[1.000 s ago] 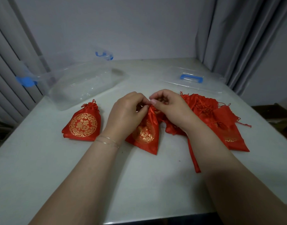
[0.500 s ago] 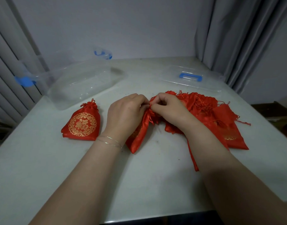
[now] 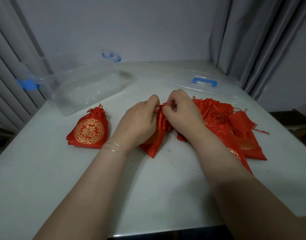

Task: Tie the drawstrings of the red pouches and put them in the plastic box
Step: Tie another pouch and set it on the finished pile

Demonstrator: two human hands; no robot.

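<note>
A red pouch with gold print lies in the middle of the white table, its neck gathered between my hands. My left hand pinches the drawstring at the left of the neck, and my right hand pinches it at the right. The knot itself is hidden by my fingers. A tied red pouch with a gold round emblem lies to the left. A pile of several red pouches lies to the right, under my right forearm. The clear plastic box with blue latches stands at the back left, with nothing in it.
The box's clear lid with a blue handle lies flat at the back right. Grey curtains hang at the left and right. The table's front edge runs just below my forearms.
The pouch's neck has been drawn tighter and its body has folded narrower. Both hands have shifted a little further from me, still pinching the drawstring.
</note>
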